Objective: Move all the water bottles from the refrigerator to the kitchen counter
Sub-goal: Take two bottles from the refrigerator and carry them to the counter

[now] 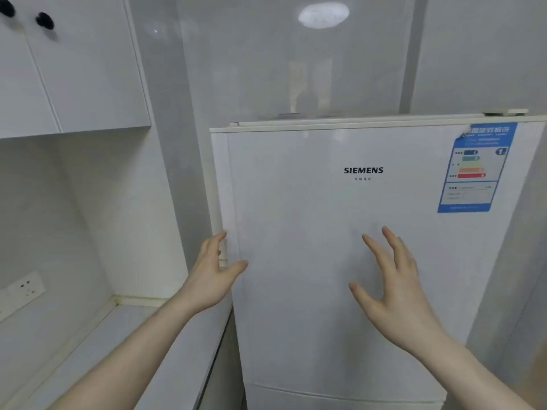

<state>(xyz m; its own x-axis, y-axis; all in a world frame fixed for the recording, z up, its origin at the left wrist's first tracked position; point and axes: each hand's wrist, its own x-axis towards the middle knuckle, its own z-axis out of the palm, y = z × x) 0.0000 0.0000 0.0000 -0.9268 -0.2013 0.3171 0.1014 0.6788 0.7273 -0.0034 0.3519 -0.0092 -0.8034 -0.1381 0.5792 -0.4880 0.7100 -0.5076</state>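
Left hand: the left hand (211, 276) reached to the left edge of the tall white refrigerator (355, 261), fingers loosely spread and lightly bent at that edge, thumb lying on the door face; whether the fingers had hooked behind the edge could not be told.
Right hand: the right hand (393, 288) was held before the middle of the refrigerator door, fingers straight and fanned apart, holding nothing; whether it touched the door could not be told.
Refrigerator: the door was closed, with dark brand lettering (363, 170) above the hands.
Water bottles: none could be seen; the closed door hid the refrigerator's inside.
Label: a blue energy-rating sticker (473, 170) was stuck at the refrigerator door's upper right corner.
Bench: the pale grey bench (97, 344) ran along the refrigerator's left side, just beside it, below the left forearm.
Socket: a white wall socket plate (22, 291) sat on the wall left of the refrigerator, above the bench.
Cupboard: white wall cupboards (83, 69) with round black knobs (44, 20) hung up and to the left of the refrigerator.
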